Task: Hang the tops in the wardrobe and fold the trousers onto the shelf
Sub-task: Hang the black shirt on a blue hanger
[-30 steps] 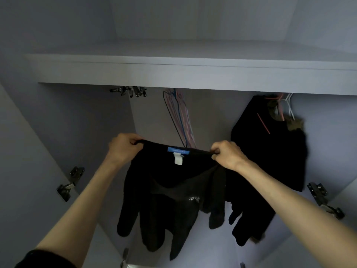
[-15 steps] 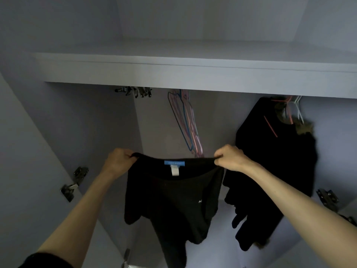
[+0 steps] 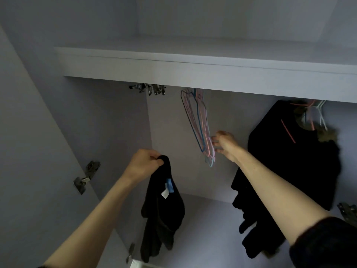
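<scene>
Head view: left hand (image 3: pixel 144 165) clenched on black top (image 3: pixel 164 206), hanging limp, long axis vertical, near left. Right hand (image 3: pixel 224 145) farther in, fingers (image 3: pixel 215 141) curled at the lower ends of empty hangers (image 3: pixel 199 124), slanting down-right from under the shelf (image 3: pixel 193 74). Top down-left of hangers, apart.

Bare forearms; a dark, seemingly black sleeve (image 3: pixel 324 242) sits pushed up near the right elbow.

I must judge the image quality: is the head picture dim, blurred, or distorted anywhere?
Head view: dim, bluish light; black top shows almost no detail; right hand and hangers slightly blurred; shelf edge bends from the wide lens.
</scene>
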Demonstrator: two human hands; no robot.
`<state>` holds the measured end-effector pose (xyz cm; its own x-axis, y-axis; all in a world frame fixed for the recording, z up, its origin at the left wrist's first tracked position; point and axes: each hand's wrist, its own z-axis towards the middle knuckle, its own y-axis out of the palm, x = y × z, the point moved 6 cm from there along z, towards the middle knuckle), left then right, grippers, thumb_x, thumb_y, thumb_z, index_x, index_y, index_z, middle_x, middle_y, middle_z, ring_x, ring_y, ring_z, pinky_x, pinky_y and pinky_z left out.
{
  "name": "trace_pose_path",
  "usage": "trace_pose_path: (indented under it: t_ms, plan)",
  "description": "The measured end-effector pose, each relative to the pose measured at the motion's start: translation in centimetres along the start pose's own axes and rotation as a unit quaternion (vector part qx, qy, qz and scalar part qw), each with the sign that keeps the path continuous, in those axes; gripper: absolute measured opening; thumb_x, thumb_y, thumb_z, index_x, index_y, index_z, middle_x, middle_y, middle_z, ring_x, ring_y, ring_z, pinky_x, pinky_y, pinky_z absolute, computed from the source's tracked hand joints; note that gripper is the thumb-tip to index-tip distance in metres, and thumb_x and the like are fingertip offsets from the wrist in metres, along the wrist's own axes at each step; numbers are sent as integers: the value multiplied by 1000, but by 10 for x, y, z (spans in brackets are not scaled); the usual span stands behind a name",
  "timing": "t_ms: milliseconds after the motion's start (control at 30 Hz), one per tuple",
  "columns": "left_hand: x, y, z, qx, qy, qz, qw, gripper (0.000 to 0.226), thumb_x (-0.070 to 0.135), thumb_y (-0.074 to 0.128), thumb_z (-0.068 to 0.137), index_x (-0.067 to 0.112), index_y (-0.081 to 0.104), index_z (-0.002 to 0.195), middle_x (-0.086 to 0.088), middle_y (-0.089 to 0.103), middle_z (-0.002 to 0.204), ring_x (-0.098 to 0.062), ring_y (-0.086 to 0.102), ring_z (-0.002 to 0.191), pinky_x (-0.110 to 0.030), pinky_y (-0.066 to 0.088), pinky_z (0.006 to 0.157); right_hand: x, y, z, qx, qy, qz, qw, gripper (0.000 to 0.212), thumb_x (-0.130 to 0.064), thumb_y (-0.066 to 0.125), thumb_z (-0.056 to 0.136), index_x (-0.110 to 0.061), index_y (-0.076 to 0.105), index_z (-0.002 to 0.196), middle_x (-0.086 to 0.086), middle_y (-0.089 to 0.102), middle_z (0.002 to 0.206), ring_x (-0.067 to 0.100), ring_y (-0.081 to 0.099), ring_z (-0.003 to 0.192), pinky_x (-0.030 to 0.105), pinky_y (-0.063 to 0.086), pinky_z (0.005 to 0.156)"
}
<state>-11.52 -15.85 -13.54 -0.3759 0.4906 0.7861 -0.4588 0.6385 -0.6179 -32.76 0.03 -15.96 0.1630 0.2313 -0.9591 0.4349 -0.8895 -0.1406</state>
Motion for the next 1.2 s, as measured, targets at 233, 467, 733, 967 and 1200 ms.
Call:
trace_pose_path:
  t_ms: [233,467,733,967,1200]
  plan:
    - [-18,-23,0,27,-14,-11,999,11,3,58,86,5,69,82,-1,62,71,-9,55,65,-7,39,51,-9,16,8,-19,-5,7,1000,8,-19,60,89,-17,63,83,1,56,73,14,49,67,29,40,72]
    - [-21,-24,-1,23,-22,-22,999,13,3,59,85,5,70,79,-5,66,77,-13,58,70,-17,43,62,-27,11,8,-11,-40,60,997,19,0,43,95,-11,58,97,4,47,64,13,45,55,20,44,52]
    - [-17,-11,-3,-3,-8,-28,1000,18,1,60,83,14,69,74,-1,67,73,-10,60,70,-14,44,62,-27,-16,12,24,-36,102,994,27,0,31,98,-10,56,104,2,41,68,3,24,29,11,17,34]
    - [-11,-1,-2,-13,4,-33,999,20,3,61,82,18,68,71,1,67,73,-7,60,71,-18,45,66,-19,-32,-7,-15,-44,149,988,35,7,35,94,-19,51,111,4,60,83,12,37,49,23,31,51]
    - [-9,26,-8,-50,5,-8,999,27,3,61,83,23,64,64,11,62,62,3,54,59,-1,36,50,58,-52,-30,-29,73,128,989,25,-22,42,97,-14,44,74,-2,32,57,3,18,24,12,11,31]
